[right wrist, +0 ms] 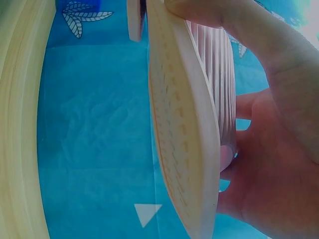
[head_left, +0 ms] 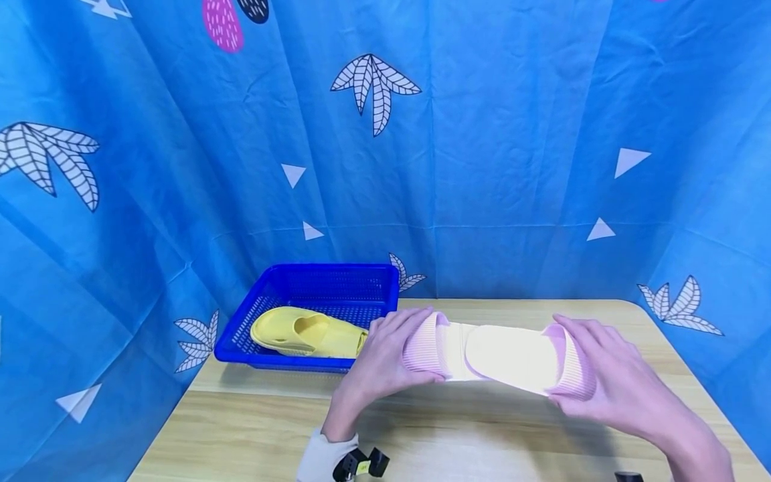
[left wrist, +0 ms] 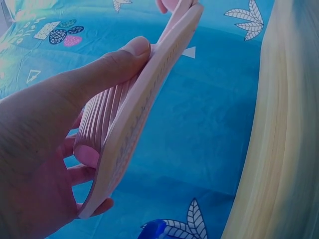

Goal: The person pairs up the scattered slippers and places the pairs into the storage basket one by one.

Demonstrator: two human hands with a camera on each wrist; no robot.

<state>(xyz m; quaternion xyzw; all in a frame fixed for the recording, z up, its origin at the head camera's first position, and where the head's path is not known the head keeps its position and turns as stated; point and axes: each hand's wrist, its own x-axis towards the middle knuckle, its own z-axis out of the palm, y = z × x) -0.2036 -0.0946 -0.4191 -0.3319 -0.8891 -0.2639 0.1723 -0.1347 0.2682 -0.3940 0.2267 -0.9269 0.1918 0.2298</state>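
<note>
Two pale pink slippers with ribbed straps are held up over the table, one in each hand, their heel ends overlapping in the middle. My left hand (head_left: 385, 355) grips the left slipper (left wrist: 134, 104) around its strap end, thumb on the upper side and fingers round the far edge. At the other end, my right hand (head_left: 614, 375) grips the right slipper (right wrist: 184, 119) the same way, by its ribbed strap. In the head view the soles look washed out by bright light.
A blue plastic basket (head_left: 337, 268) stands at the back left of the wooden table (head_left: 253, 428), with yellow slippers (head_left: 310, 331) lying in it. The left forearm passes close by the basket's front right corner. A blue patterned curtain (head_left: 500, 167) hangs around the table.
</note>
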